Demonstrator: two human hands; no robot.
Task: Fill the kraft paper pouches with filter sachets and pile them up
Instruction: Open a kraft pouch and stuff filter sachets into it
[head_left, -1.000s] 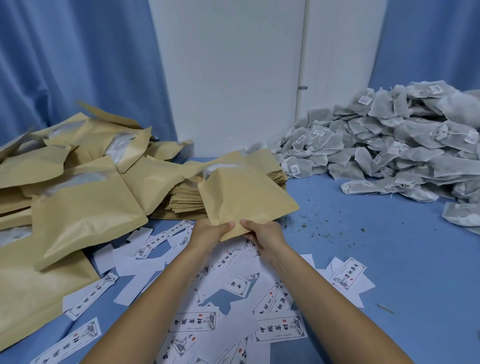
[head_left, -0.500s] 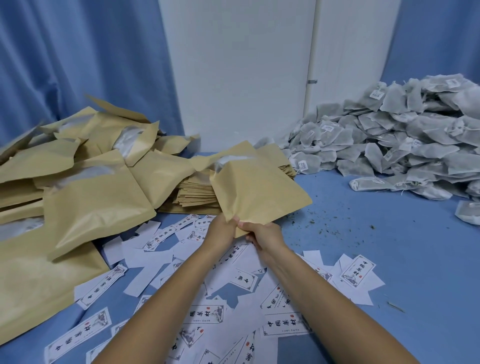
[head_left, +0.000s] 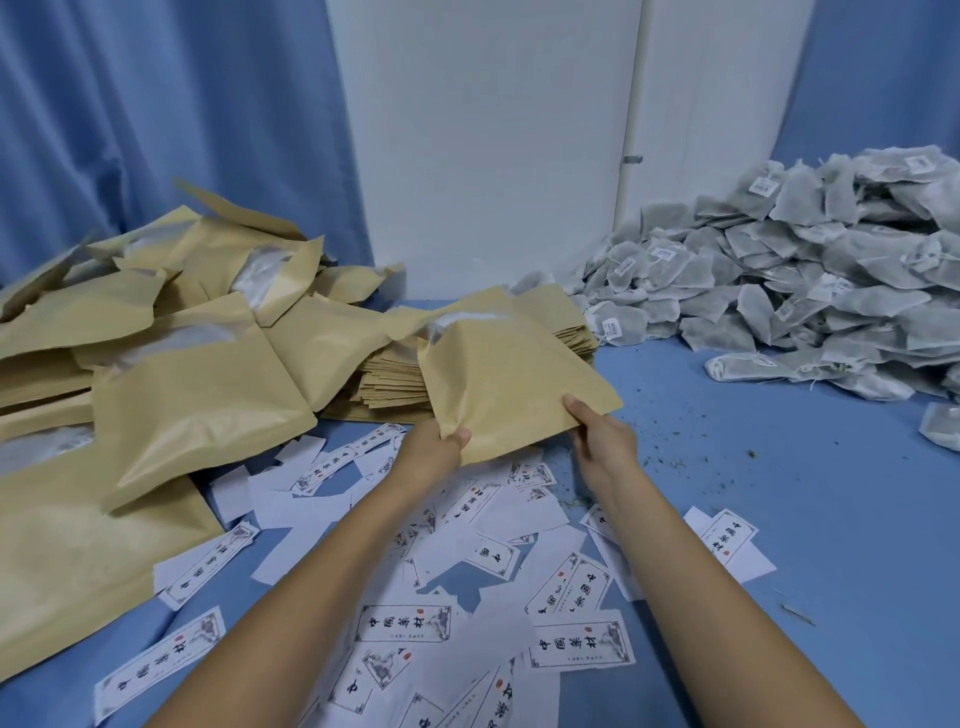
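Kraft paper pouch (head_left: 519, 384), just one, over the counter (head_left: 779, 519): left hand (head_left: 431, 454) pinches its near corner, right hand (head_left: 605, 441) grips the right edge, both arms outstretched. Sachets (head_left: 805, 280), way too many to count, heaped past the right hand.

A pouch (head_left: 511, 384) is held between left grip (head_left: 434, 452) and right grip (head_left: 605, 441); other pouches (head_left: 197, 410) are piled leftward, sachets (head_left: 831, 291) rightward, labels (head_left: 405, 623) beneath.

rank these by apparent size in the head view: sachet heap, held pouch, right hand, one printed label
1. sachet heap
2. held pouch
3. right hand and printed label: look alike, label nearer camera, unranked
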